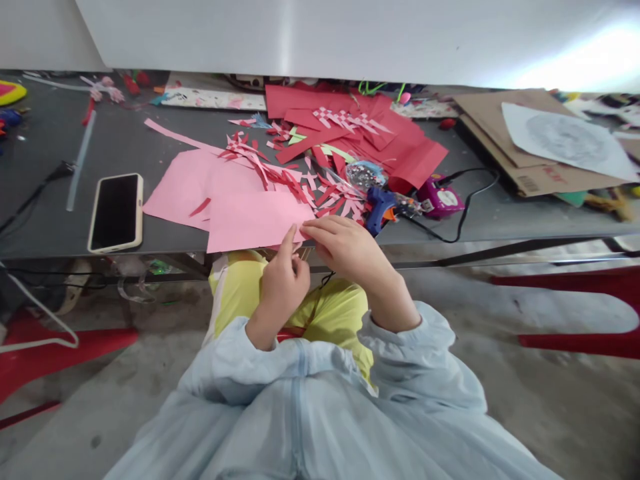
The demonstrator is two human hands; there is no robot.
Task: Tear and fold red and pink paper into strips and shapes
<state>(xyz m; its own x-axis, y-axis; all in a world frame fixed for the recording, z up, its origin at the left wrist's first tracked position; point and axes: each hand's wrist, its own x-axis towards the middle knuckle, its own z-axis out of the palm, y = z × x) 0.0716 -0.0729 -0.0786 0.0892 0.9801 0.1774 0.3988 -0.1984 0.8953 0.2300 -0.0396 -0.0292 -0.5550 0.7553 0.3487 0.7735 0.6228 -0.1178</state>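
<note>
A pink sheet of paper (250, 223) lies at the table's front edge, its near side sticking out slightly over the edge. My right hand (350, 247) grips its right corner with the fingers pressed together; the thumb is mostly hidden. Just below that corner my left hand (285, 277) has its index finger straight against the paper's edge and its other fingers curled in. A small pale pink edge shows between the two hands. Under the sheet rests a larger pink paper (175, 180) with a small red scrap on it.
Cut red and pink strips (285, 177) lie behind the sheet, with red papers (410, 153) beyond. A blue glue gun (379, 208) and a purple box (440, 198) with a cord are at right. A phone (116, 212) lies left; cardboard (530, 170) is stacked far right.
</note>
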